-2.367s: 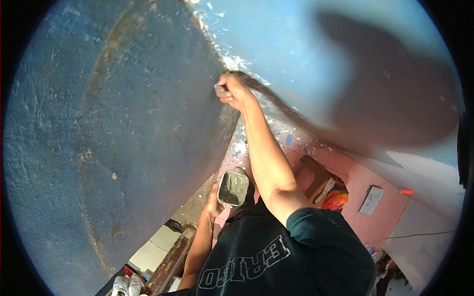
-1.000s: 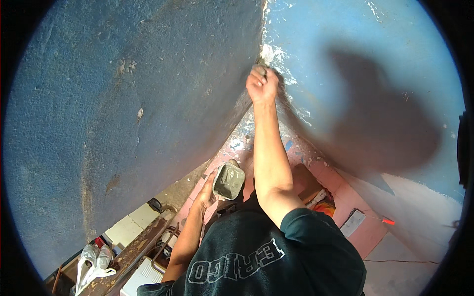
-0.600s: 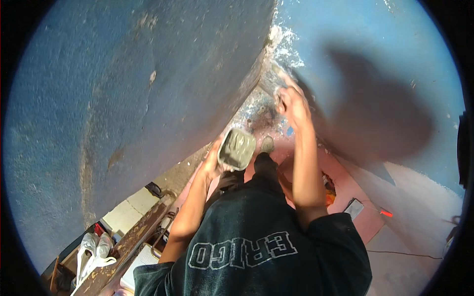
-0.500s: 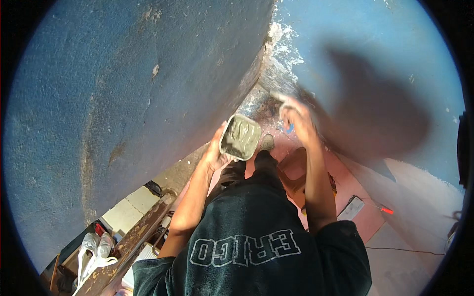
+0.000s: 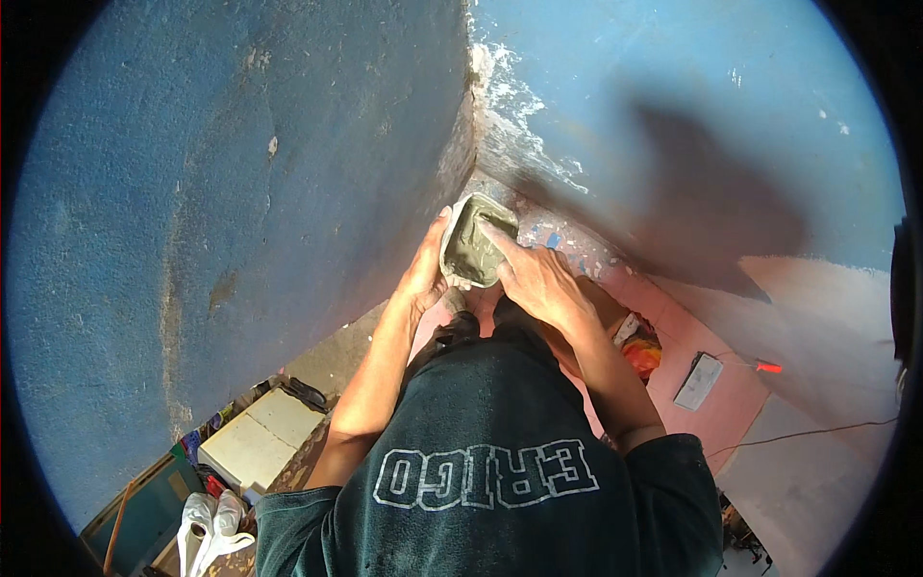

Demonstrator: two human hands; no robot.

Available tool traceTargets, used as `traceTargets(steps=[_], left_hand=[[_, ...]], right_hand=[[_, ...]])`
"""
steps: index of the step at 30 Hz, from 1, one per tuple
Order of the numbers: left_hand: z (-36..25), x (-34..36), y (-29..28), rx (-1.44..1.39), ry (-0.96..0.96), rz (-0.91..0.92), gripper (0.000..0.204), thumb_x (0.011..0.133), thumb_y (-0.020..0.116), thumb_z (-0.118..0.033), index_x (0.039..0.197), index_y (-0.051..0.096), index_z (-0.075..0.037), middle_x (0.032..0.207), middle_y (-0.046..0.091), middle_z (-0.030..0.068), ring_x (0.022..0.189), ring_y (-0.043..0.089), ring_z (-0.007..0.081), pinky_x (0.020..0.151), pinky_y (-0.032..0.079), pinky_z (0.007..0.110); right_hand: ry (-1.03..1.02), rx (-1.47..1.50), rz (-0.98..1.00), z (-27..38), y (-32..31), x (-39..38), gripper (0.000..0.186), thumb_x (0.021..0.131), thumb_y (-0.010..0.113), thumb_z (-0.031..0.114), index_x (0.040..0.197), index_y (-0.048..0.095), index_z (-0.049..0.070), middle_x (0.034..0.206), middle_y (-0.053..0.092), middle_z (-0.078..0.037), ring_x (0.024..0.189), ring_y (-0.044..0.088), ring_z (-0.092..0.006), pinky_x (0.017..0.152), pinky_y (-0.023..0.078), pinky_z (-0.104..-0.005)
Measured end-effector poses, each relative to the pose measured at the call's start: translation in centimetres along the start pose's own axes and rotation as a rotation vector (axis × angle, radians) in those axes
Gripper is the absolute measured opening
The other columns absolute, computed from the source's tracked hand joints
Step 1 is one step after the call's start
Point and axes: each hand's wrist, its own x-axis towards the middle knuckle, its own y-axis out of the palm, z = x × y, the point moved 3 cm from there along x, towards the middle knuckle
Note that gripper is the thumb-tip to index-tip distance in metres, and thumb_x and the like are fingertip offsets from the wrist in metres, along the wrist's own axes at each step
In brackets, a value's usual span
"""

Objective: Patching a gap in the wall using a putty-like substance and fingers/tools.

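Observation:
My left hand (image 5: 428,264) grips a squarish pale container (image 5: 452,229) from its left side and underneath; grey-green paste (image 5: 471,255) coats its inside. My right hand (image 5: 534,274) is open at the container's right, index finger stretched into the paste, the other fingers bent and partly hidden. Both hands are in front of a corner where a darker blue wall (image 5: 288,221) meets a lighter blue wall (image 5: 577,77) with flaking white patches (image 5: 495,87).
Around my feet lies pink tiled floor (image 5: 702,433). At the right are a flat tool (image 5: 699,381) with a red handle and a thin cable (image 5: 798,433). At lower left are pale tiles (image 5: 260,433) and white bundles (image 5: 207,529). My shadow falls on the right wall.
My right hand has come down from the wall corner to the container, its index finger now in the paste. My left hand has raised the container toward the middle of the view.

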Motion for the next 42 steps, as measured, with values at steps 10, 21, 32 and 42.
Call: traceTargets(steps=[10,21,32,42], left_hand=[[1.8,0.6,-1.4,0.040,-0.002,0.045,0.064,0.101,0.047,-0.061,0.135,0.057,-0.008,0.124,0.066,0.0098,0.107,0.067,0.0185,0.090,0.058,0.034],[2.9,1.0,-3.4,-0.027,0.002,0.101,0.057,0.102,0.045,-0.059,0.130,0.058,-0.010,0.108,0.070,0.0078,0.080,0.071,0.0174,0.059,0.061,0.031],[3.2,-0.3,-5.0,-0.182,-0.034,0.092,0.066,0.102,0.040,-0.063,0.133,0.058,-0.008,0.114,0.071,0.0126,0.087,0.073,0.0259,0.066,0.061,0.039],[5.4,-2.4,-8.2,-0.295,-0.114,-0.003,0.069,0.099,0.044,-0.065,0.134,0.058,-0.006,0.119,0.070,0.0153,0.097,0.073,0.0293,0.077,0.062,0.045]], right_hand=[[0.002,0.153,0.015,0.3,2.3,0.4,0.052,0.094,0.051,0.015,0.146,0.048,0.015,0.102,0.067,-0.031,0.096,0.065,-0.0489,0.090,0.049,-0.0568],[-0.030,0.372,-0.012,-1.3,3.4,1.2,0.031,0.095,0.047,0.018,0.122,0.059,0.008,0.107,0.066,-0.030,0.103,0.063,-0.0496,0.089,0.048,-0.0559],[-0.123,0.550,-0.488,2.8,-7.8,5.9,0.043,0.095,0.047,0.009,0.137,0.052,0.016,0.083,0.064,-0.015,0.072,0.065,-0.0271,0.071,0.052,-0.0427],[-0.485,-0.062,-1.054,6.6,-17.2,16.3,0.064,0.091,0.056,0.009,0.152,0.040,0.022,0.096,0.067,-0.025,0.076,0.067,-0.0443,0.067,0.055,-0.0547]])
